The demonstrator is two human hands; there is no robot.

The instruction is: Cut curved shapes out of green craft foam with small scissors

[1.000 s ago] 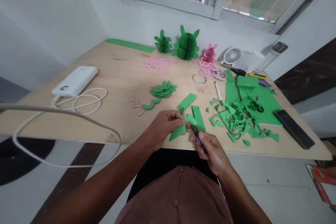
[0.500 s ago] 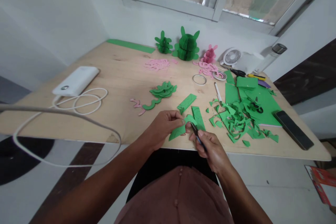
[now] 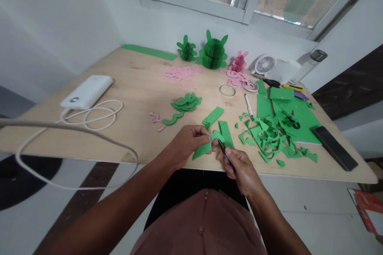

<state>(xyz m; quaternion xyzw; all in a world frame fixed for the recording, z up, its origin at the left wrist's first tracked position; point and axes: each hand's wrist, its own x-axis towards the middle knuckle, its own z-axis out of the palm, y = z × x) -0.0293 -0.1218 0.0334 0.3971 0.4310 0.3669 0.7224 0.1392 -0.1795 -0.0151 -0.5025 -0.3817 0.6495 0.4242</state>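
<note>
Just above the table's front edge, my left hand (image 3: pixel 194 142) pinches a green paper strip (image 3: pixel 202 150) between thumb and fingers. One end of the strip curves into a rounded, wavy outline. My right hand (image 3: pixel 241 167) is closed around a slim black cutting tool (image 3: pixel 225 153), its tip against the curved part of the paper. Whether it is a knife or scissors I cannot tell. Two more green strips with drawn lines lie just beyond my hands, one flat strip (image 3: pixel 213 117) and one upright strip (image 3: pixel 226 134). Left of them rests a stack of green scalloped cutouts (image 3: pixel 187 102).
Green paper scraps (image 3: pixel 271 139) spread to the right, near a black phone (image 3: pixel 334 147). A white marker (image 3: pixel 248 104) and tape ring (image 3: pixel 227 91) lie beyond. Paper honeycomb figures (image 3: pixel 212 53) line the wall. A power bank (image 3: pixel 87 92) with a looping cable (image 3: pixel 89 127) is left.
Almost nothing differs. The black tool's tip has shifted very slightly against the paper; both hands keep their hold.
</note>
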